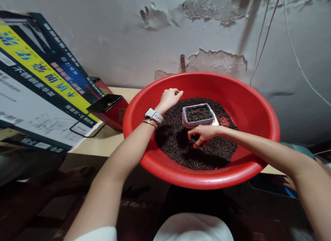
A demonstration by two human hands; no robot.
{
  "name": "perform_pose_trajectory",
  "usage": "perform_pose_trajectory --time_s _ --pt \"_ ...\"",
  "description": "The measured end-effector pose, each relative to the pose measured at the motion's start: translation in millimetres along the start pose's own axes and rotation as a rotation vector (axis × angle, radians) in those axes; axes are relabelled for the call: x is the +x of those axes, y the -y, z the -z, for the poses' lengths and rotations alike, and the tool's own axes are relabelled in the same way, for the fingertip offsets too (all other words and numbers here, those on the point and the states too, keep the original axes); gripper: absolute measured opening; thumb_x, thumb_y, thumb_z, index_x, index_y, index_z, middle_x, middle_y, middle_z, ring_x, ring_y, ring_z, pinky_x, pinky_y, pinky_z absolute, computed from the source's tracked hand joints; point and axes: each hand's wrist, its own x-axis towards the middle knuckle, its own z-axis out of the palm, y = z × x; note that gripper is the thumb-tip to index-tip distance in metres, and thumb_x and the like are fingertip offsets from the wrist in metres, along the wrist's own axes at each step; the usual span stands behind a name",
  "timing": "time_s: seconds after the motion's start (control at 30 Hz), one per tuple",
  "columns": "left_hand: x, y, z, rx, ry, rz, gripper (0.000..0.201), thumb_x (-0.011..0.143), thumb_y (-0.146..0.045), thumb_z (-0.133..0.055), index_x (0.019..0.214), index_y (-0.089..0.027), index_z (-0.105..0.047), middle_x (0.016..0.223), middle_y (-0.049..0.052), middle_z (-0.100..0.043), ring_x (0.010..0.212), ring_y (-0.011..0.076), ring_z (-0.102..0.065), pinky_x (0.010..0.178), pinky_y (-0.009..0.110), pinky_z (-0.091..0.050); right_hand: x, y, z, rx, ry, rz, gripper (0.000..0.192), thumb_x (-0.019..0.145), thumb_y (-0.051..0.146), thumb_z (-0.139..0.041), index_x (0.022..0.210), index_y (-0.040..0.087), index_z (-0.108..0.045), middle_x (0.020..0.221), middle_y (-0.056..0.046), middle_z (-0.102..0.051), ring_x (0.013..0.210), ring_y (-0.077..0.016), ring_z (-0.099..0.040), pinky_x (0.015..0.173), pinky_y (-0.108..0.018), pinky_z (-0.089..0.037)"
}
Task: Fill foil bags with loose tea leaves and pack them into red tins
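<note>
A big red plastic basin (248,92) holds a heap of dark loose tea leaves (178,144). A small foil-lined tray (198,115), partly filled with the same leaves, sits on the heap. My left hand (169,97), with a white watch and a bangle at the wrist, rests at the far left of the heap with fingers curled; what it holds is hidden. My right hand (201,134) hovers just in front of the small tray, fingertips pinched together on a bit of tea leaves.
A dark phone (104,103) lies on a red box (116,113) left of the basin. A large printed carton (38,82) leans at the far left. The basin sits on a pale table (103,144) against a peeling wall with hanging cables (292,44).
</note>
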Motion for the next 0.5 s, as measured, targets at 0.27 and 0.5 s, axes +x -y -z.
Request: perform_pose_trajectory --time_s 0.27,0.5 --pt "0.2 2.4 -2.1 -0.007 0.048 -0.009 0.038 0.094 -0.041 -0.049 0.110 -0.018 -0.073 0.115 0.011 -0.072 0.108 0.0257 -0.064 0.094 0.032 -0.046 -16.2 5.0 43.0 0.422 -0.605 0.144 0.029 0.074 0.031 -0.072 0.096 0.020 -0.055 0.070 0.006 -0.059 0.057 -0.0102 -0.058 0.058 -0.023 -0.047" --pt "-0.2 4.9 -2.8 0.073 0.267 -0.039 0.037 0.090 -0.042 -0.050 0.098 -0.017 -0.075 0.108 0.012 -0.074 0.101 0.0280 -0.066 0.085 0.031 -0.048 -0.9 -20.5 41.5 0.322 -0.794 0.083 0.031 0.076 0.017 -0.065 0.107 0.021 -0.062 0.113 -0.004 -0.067 0.105 -0.0181 -0.064 0.094 -0.036 -0.051"
